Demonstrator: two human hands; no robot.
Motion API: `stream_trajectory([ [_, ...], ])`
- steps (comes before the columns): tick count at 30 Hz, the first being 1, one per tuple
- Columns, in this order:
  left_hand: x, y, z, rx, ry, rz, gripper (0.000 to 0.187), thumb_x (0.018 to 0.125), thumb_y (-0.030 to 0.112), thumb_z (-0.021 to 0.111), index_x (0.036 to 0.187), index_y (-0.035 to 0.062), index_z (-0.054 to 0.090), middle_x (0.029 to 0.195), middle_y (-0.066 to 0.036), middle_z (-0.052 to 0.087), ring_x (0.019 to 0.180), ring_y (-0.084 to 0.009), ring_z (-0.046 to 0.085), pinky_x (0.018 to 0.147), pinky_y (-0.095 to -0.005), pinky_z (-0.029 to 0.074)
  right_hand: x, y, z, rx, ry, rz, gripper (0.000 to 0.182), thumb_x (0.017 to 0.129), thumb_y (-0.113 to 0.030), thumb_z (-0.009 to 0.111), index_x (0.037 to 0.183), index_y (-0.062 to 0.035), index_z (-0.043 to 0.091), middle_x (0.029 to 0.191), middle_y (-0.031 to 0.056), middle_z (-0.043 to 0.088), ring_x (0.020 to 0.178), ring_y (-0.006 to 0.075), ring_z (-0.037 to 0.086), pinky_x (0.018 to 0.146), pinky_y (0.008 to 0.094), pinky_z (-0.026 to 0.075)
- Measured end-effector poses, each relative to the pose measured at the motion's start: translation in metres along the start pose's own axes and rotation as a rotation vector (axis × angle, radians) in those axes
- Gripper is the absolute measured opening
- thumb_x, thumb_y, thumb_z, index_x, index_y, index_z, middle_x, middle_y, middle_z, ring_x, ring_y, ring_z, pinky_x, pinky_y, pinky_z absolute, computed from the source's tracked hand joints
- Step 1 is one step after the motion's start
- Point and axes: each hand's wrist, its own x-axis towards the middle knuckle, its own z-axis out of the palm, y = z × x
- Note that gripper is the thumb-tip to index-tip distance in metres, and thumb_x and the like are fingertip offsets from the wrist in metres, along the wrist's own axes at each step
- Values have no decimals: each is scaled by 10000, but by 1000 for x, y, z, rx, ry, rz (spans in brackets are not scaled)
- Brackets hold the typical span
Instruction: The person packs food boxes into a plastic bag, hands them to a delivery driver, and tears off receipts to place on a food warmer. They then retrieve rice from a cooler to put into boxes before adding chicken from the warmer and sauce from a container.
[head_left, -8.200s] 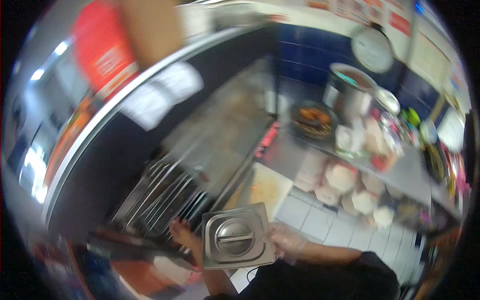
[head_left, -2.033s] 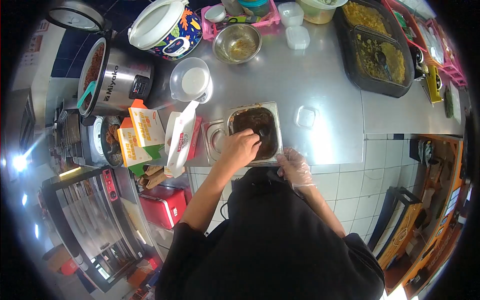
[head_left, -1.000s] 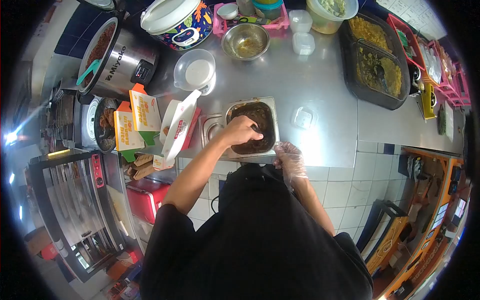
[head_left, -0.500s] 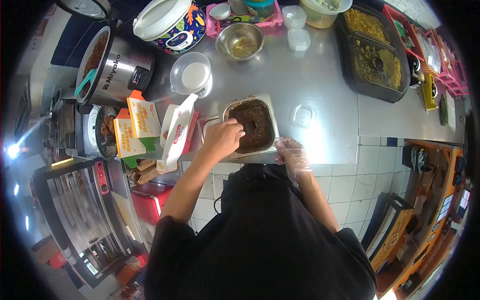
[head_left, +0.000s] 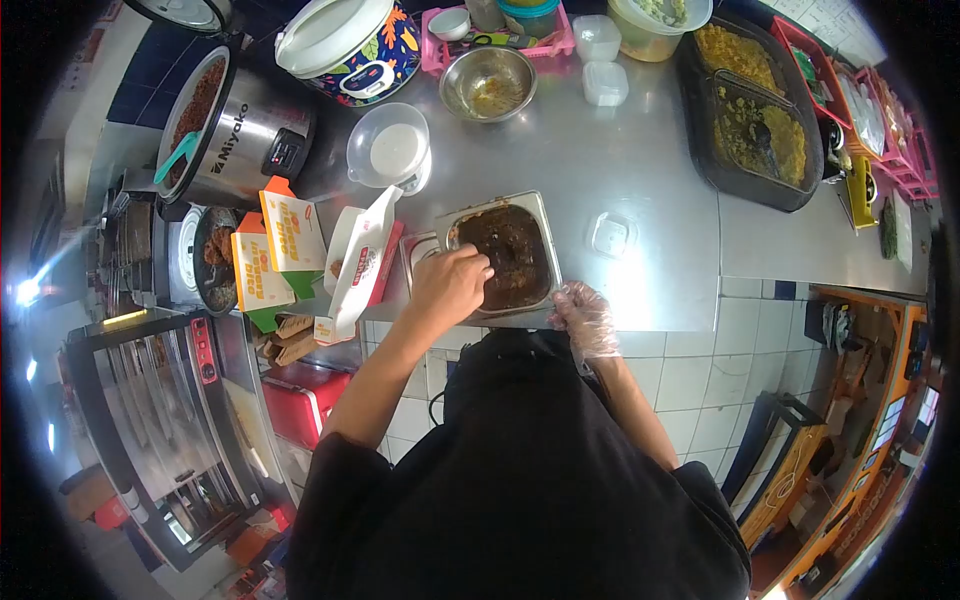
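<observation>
A rectangular steel pan (head_left: 547, 235) with dark brown sauce or paste inside stands at the front edge of the steel counter. My bare left hand (head_left: 452, 285) reaches over its left side, fingers curled together above the contents; what they hold, if anything, is hidden. My right hand (head_left: 583, 318), in a clear plastic glove, is closed at the pan's lower right corner, seemingly pinching the rim. A second steel pan (head_left: 416, 247) lies partly under my left forearm side. To the right sits a small clear plastic lid or tub (head_left: 612, 235).
Printed food boxes (head_left: 292, 232), a clear jug (head_left: 389, 145) and a large Miyako cooker (head_left: 242, 130) stand left. Behind are a steel bowl (head_left: 488, 85), a patterned pot (head_left: 395, 60) and small tubs (head_left: 605, 83). A black divided tray (head_left: 700, 150) of yellow food stands right.
The view has shifted slightly. My right hand has turned a little at the pan's corner, and my left hand stays over the pan with its fingers still curled.
</observation>
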Motion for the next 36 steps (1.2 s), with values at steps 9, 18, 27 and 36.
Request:
stream_trajectory([
  [9,-6,-3,10,24,220,188,84,821,155,703,783,91,664,768,-35,615,680,-234,654,581,-362,519,2,-10,5,-53,4,-68,144,975,-164,630,1019,-27,637,729,-7,609,650,67,578,581,223,458],
  [18,-15,5,38,-224,183,-207,207,855,212,698,877,7,710,802,-128,658,692,-306,651,631,-416,509,4,-1,11,-38,19,-72,136,968,-127,630,1048,-18,643,769,-5,601,663,74,573,606,226,458],
  [27,-2,18,47,-473,221,-226,269,882,251,691,942,-10,711,802,-169,655,668,-307,636,613,-395,479,6,-6,9,-50,13,-46,168,969,-158,634,1055,-14,642,759,-9,596,647,69,559,593,228,454],
  [36,0,26,28,-439,117,-40,213,883,203,679,930,-2,711,805,-139,643,707,-309,640,625,-397,486,13,-14,12,20,88,7,184,968,-194,638,1038,-23,647,735,-2,601,615,79,559,565,233,440],
])
